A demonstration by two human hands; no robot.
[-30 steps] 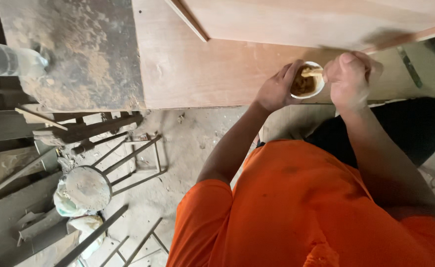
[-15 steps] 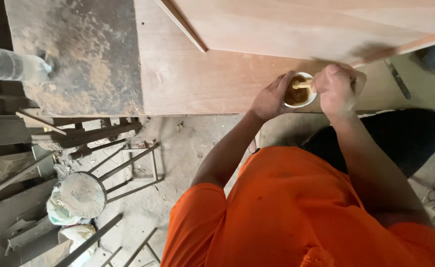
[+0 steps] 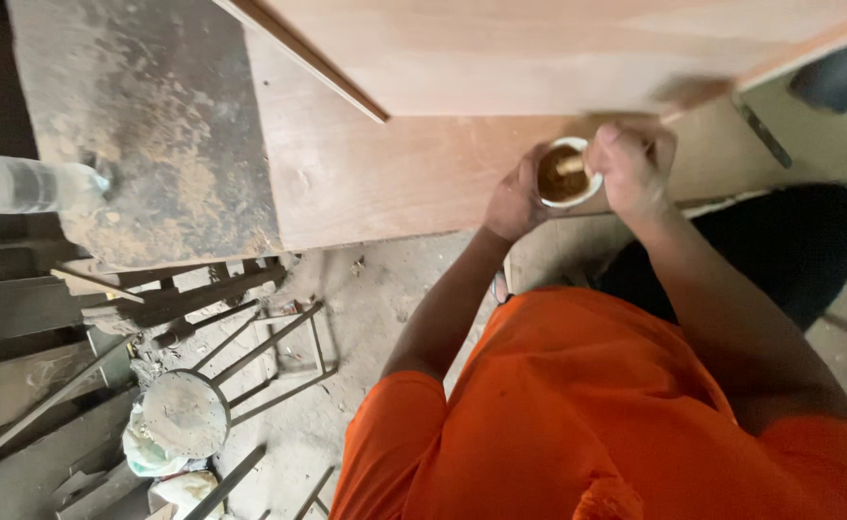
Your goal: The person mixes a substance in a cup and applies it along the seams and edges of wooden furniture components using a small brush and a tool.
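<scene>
My left hand [image 3: 513, 200] grips a small white cup [image 3: 565, 173] that holds brown paste. My right hand [image 3: 632, 166] is closed around a small tool whose tip sits inside the cup; the tool itself is mostly hidden by my fingers. Both hands are over the near edge of a flat plywood sheet [image 3: 385, 183] on the bench. A second, lighter wooden panel [image 3: 539, 48] lies across the plywood just beyond the cup. My orange shirt [image 3: 577, 414] fills the lower right.
A stained dark slab [image 3: 144, 116] covers the bench's left part, with a clear plastic bottle [image 3: 19, 183] lying at its left edge. Below stand a metal rod rack [image 3: 250, 337], a round dusty lid [image 3: 185, 414] and scrap wood on the dusty floor.
The view has drifted, so the hands and cup sit a little lower and to the left in frame. The right hand keeps working the tool in the cup.
</scene>
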